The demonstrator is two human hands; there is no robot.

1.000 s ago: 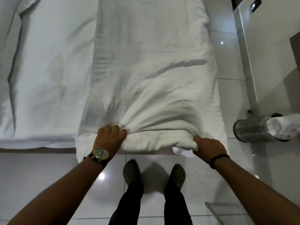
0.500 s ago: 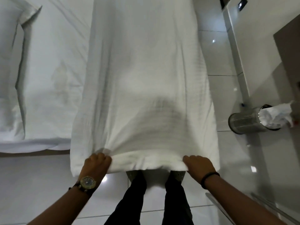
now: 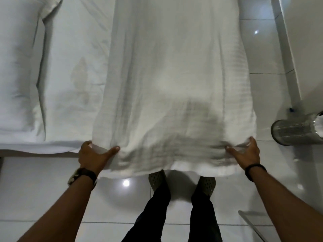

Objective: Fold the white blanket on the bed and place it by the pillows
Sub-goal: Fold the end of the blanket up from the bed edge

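The white blanket (image 3: 176, 81) lies as a long folded strip across the bed (image 3: 73, 55), its near end hanging over the bed's edge above my feet. My left hand (image 3: 94, 155), with a wristwatch, grips the near left corner, thumb on top. My right hand (image 3: 244, 152), with a dark wristband, grips the near right corner. A pillow (image 3: 15, 70) lies on the bed at the far left.
A metal waste bin (image 3: 295, 130) with a white liner stands on the tiled floor at the right, close to the blanket's right corner. A white wall or cabinet (image 3: 304, 41) runs along the right. My legs and shoes (image 3: 181, 182) stand just below the blanket.
The blanket's near edge was bunched at the bed's edge, then pulled toward me and stretched flat. My hands have moved apart to its outer corners and now hold them with thumbs on top.
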